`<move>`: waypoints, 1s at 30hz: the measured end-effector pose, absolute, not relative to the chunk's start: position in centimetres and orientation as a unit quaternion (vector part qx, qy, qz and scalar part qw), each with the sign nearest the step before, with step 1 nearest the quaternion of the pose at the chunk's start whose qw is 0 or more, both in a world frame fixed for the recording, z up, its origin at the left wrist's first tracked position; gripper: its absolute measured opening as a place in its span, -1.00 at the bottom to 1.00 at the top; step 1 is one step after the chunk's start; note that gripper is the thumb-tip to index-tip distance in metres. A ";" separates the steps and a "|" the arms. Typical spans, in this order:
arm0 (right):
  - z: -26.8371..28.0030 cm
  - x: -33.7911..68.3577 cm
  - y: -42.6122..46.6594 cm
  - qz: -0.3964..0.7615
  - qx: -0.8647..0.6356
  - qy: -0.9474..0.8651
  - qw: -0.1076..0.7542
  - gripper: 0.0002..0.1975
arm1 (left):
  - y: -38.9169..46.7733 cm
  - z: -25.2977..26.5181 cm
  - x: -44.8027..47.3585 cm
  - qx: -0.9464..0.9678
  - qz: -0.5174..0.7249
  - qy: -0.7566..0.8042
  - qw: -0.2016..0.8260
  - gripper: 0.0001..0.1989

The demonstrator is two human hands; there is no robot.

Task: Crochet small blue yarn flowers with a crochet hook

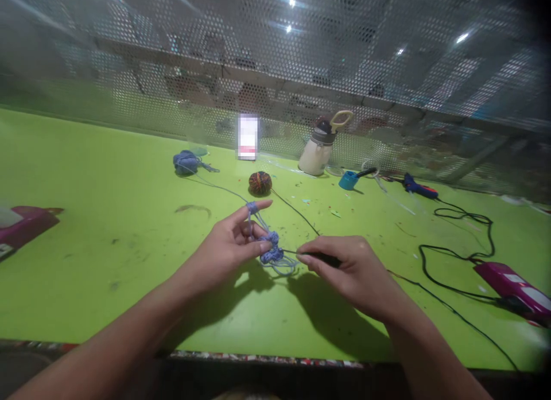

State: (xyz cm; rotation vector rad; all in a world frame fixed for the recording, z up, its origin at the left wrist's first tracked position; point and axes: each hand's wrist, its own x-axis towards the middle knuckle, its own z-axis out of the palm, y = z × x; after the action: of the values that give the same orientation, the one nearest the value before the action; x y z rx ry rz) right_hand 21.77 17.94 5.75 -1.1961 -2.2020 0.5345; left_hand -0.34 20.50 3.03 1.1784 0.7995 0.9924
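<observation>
Pinched in my left hand [228, 239] is a small blue-purple crochet piece [272, 248], with loose yarn loops hanging below it. Yarn wraps round the raised index finger and runs back to a blue yarn ball [186, 162] at the back left. My right hand [348, 268] is closed round the dark handle of a crochet hook [325, 257]. The hook's thin shaft points left and reaches the crochet piece; its tip is hidden there. Both hands are above the green table [129, 216].
A multicoloured yarn ball [260, 183] lies beyond my hands. Behind stand a lit phone [248, 137], a white bottle [316, 153] and a blue cup [348, 180]. A glue gun [419, 187], black cord and magenta power strip [514, 288] are right; another magenta object [30, 228] is left.
</observation>
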 end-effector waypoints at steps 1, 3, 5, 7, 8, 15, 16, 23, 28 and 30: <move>5.7 21.8 17.8 0.181 -0.445 -0.829 0.286 -0.88 | 20.5 3.0 -0.4 0.515 0.435 0.349 0.651 -0.25; 5.7 21.8 17.6 0.162 -0.437 -0.838 0.284 -0.87 | 20.5 3.0 -0.5 0.512 0.431 0.343 0.659 -0.18; 5.8 22.0 17.5 0.173 -0.429 -0.840 0.283 -0.88 | 20.5 3.0 -0.5 0.511 0.424 0.340 0.666 -0.15; 5.9 22.2 17.5 0.197 -0.424 -0.837 0.283 -0.89 | 20.4 3.2 -0.5 0.511 0.419 0.336 0.671 -0.16; 6.0 22.3 17.6 0.207 -0.423 -0.835 0.283 -0.90 | 20.4 3.3 -0.5 0.510 0.418 0.334 0.673 -0.16; 6.0 22.6 17.8 0.225 -0.415 -0.833 0.288 -0.90 | 20.4 3.3 -0.5 0.514 0.415 0.327 0.676 -0.15; 6.0 22.7 17.9 0.235 -0.415 -0.831 0.286 -0.90 | 20.4 3.3 -0.5 0.515 0.414 0.325 0.676 -0.16; 5.4 22.9 18.1 0.369 -0.434 -0.772 0.282 -0.87 | 20.2 3.7 -0.3 0.541 0.407 0.328 0.659 -0.32; 4.7 22.4 18.3 0.512 -0.458 -0.665 0.295 -0.79 | 20.1 3.7 -0.2 0.546 0.407 0.315 0.661 -0.43; 4.5 22.3 18.4 0.532 -0.460 -0.645 0.298 -0.78 | 20.1 3.7 -0.2 0.544 0.407 0.311 0.665 -0.45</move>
State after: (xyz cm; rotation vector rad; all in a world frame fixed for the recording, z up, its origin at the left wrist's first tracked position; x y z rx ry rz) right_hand 22.27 18.36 4.50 -1.2227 -1.7145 1.4129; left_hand -0.25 20.10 3.69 1.2277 0.7029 0.9181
